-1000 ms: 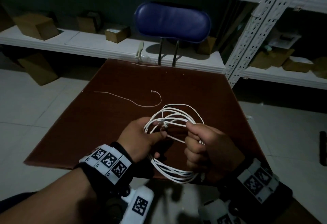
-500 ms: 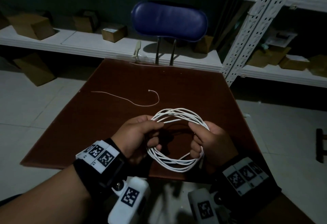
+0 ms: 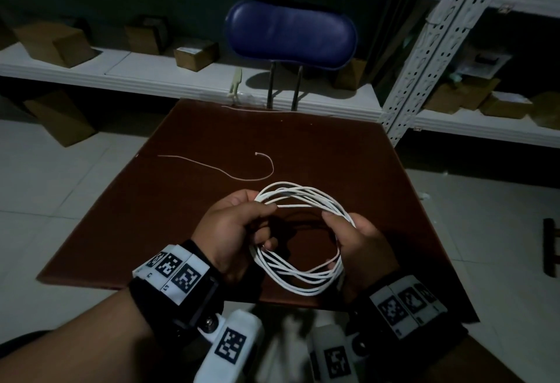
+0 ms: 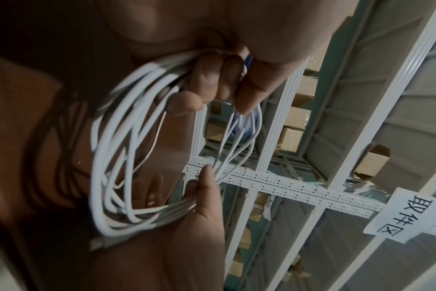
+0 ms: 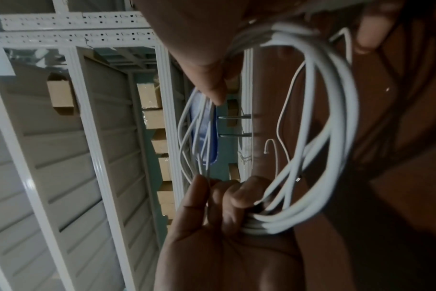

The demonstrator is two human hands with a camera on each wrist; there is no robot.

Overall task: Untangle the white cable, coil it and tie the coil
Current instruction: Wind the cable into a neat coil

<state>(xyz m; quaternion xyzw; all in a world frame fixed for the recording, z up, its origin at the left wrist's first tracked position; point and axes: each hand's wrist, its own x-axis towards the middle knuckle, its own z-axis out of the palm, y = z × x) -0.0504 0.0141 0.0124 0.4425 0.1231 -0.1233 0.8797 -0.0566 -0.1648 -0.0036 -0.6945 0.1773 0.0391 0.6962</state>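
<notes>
I see a dark reddish-brown table [image 3: 348,152] standing on a pale tiled floor [image 3: 60,170], with one thin white cord [image 3: 224,170] lying loose near its far left corner and another thin pale strand [image 3: 257,109] stretched along its far edge.
</notes>
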